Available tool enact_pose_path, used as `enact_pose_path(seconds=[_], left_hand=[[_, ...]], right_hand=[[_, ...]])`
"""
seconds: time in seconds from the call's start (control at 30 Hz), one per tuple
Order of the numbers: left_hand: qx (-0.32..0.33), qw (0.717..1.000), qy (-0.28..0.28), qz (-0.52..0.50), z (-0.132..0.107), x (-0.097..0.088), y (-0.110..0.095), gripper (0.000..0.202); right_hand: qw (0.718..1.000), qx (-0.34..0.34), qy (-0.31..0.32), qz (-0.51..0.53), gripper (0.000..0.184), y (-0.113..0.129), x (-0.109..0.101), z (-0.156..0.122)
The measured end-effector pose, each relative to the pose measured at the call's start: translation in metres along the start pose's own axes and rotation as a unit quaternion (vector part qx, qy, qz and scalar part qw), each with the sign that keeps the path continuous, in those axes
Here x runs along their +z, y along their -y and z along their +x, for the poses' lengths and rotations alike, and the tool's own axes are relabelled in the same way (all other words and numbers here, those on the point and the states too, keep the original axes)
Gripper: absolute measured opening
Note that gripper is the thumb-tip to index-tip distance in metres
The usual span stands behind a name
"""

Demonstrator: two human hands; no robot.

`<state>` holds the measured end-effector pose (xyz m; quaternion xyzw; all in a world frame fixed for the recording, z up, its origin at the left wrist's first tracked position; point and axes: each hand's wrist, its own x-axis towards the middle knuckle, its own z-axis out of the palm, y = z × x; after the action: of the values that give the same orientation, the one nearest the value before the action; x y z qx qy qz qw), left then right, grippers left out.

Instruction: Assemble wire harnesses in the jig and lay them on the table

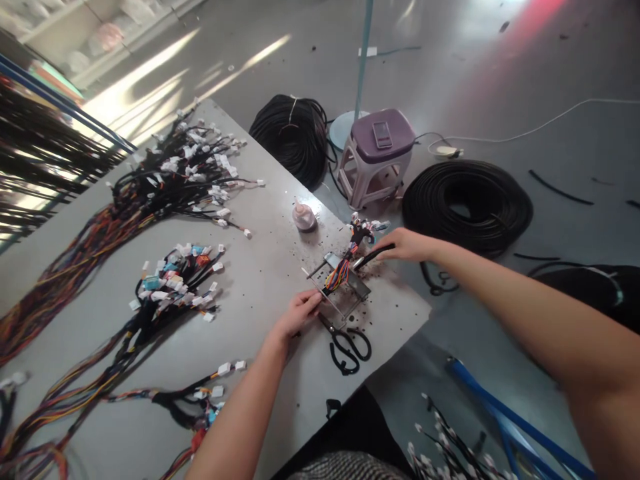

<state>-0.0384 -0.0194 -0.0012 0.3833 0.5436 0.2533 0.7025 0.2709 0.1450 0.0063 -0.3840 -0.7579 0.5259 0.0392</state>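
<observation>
My left hand (pixel 302 312) is closed at the metal wire frame's left side, pinching the wire harness (pixel 340 272) where its colored wires enter a black covering. The harness lies across the metal frame (pixel 360 285), its white connectors at the far end. My right hand (pixel 404 245) grips a short black tube (pixel 376 255), which points at a small shiny metal piece beside the wires. Whether the two touch, I cannot tell. Black-handled scissors (pixel 345 353) rest just below the frame, near my left hand.
A small bottle (pixel 305 218) stands beyond the frame. Bundled wire harnesses (pixel 165 193) cover the table's left side. Off the table are a purple-topped stool (pixel 383 137), coils of black tubing (pixel 467 207) and a blue metal bar (pixel 510 407). Small black scraps dot the tabletop.
</observation>
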Motion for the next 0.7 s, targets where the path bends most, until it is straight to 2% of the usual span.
enact_pose_path(seconds=[0.1,0.23,0.33,0.4,0.53,0.7], left_hand=[[-0.008,0.998,0.058,0.019,0.002,-0.009,-0.006,0.058],[-0.027,0.995,0.09,0.03,0.006,-0.014,-0.015,0.053],[-0.067,0.992,0.105,-0.026,0.008,-0.013,-0.019,0.054],[-0.1,0.984,0.133,-0.064,0.011,-0.013,-0.022,0.056],[-0.106,0.976,0.17,-0.083,0.015,-0.018,-0.026,0.049],[-0.128,0.975,0.16,-0.091,0.019,-0.022,-0.025,0.054]], right_hand=[[0.997,0.047,-0.054,0.012,0.037,-0.015,-0.018,-0.021],[0.995,0.051,-0.084,0.021,0.038,-0.015,-0.024,-0.028],[0.996,0.036,-0.079,0.032,0.036,-0.009,-0.019,-0.019],[0.996,0.033,-0.067,0.037,0.035,-0.005,-0.017,-0.012],[0.998,0.031,-0.05,0.032,0.03,0.003,-0.011,0.0],[0.999,-0.012,-0.011,0.043,0.021,0.026,0.018,0.014]])
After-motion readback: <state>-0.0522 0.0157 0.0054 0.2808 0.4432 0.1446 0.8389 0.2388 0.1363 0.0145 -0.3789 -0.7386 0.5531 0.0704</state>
